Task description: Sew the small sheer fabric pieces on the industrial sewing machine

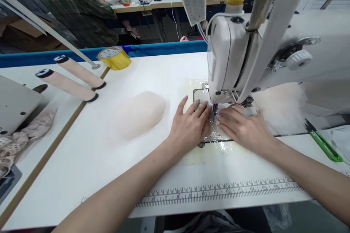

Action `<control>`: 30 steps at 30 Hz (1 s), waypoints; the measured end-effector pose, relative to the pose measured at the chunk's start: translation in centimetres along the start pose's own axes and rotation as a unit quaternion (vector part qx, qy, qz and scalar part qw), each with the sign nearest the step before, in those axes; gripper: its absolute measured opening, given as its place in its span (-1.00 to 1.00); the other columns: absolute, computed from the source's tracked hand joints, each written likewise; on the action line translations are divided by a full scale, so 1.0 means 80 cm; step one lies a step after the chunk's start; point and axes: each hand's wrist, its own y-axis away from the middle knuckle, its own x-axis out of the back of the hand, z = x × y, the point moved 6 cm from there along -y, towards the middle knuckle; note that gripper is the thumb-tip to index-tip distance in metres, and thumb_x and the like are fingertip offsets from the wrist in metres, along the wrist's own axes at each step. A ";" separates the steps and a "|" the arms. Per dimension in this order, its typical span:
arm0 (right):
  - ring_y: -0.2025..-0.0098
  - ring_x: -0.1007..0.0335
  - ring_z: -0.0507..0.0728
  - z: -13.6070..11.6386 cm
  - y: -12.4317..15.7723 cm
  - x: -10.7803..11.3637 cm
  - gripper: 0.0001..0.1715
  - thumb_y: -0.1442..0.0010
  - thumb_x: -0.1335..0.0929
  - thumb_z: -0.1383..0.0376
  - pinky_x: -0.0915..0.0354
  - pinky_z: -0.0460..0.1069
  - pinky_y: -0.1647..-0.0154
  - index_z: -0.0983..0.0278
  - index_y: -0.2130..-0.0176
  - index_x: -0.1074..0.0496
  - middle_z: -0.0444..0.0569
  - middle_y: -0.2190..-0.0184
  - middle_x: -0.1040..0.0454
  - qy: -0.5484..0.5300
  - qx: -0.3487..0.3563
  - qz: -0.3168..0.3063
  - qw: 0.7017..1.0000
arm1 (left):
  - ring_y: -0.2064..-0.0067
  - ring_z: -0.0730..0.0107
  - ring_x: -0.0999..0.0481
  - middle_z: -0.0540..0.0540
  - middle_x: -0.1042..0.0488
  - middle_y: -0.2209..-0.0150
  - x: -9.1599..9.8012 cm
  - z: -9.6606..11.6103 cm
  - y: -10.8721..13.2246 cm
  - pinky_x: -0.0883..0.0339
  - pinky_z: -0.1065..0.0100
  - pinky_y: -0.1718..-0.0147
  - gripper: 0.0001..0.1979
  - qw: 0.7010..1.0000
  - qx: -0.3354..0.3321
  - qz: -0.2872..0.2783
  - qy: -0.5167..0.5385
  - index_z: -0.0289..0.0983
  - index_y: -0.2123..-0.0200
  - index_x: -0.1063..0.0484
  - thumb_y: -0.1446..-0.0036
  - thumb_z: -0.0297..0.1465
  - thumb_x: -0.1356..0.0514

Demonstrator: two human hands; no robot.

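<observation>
At the presser foot (215,109) of a white sewing machine (226,51), both hands rest on the needle plate area. My left hand (188,125) lies flat with its fingers spread, fingertips just left of the foot. From the other side, my right hand (242,125) reaches in with its fingers stretched out close together beside the foot. A bit of pale sheer fabric (222,106) shows by the foot; its extent is hidden by the hands. To the left lies a sheer beige fabric piece (139,114), flat on the white table (131,167).
Two thread cones (68,84), yellow tape (115,58) and a slanted pole (54,32) stand left. Green thread snips (324,142) and sheer fabric (281,103) lie right. A printed ruler (218,191) runs along the front edge. A person in a plaid sleeve (73,5) is behind.
</observation>
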 end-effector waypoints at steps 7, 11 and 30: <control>0.18 -0.45 0.13 0.007 0.004 -0.005 -0.66 -0.34 -0.23 0.20 -0.13 0.10 -0.05 0.27 0.07 -0.50 -0.04 0.19 -0.59 0.018 -0.008 -0.020 1.000 | -0.12 0.13 -0.38 -0.19 -0.45 -0.07 -0.003 -0.002 0.004 -0.01 -0.07 -0.21 -0.63 1.000 0.013 0.000 0.003 -0.37 -0.07 -0.36 -0.23 -0.43 -0.01; 0.15 -0.44 0.18 0.010 0.005 -0.008 -0.61 -0.34 -0.22 0.20 -0.21 0.08 0.08 0.35 0.06 -0.50 0.04 0.22 -0.59 0.020 -0.021 -0.033 0.999 | -0.10 0.15 -0.41 -0.18 -0.47 -0.04 0.002 -0.003 0.006 -0.04 -0.04 -0.20 -0.64 1.000 0.013 0.009 0.004 -0.35 -0.07 -0.36 -0.25 -0.45 0.00; 0.28 -0.46 0.04 0.015 0.015 -0.025 -0.67 -0.10 -0.44 0.25 -0.32 0.01 0.11 0.25 0.10 -0.44 -0.10 0.34 -0.52 -0.804 -0.257 -0.250 0.474 | 0.28 0.36 -0.45 -0.07 -0.45 0.35 0.020 -0.018 0.018 -0.34 0.35 0.33 -0.76 0.713 0.172 -0.129 0.668 -0.28 0.43 -0.31 -0.22 -0.26 -0.13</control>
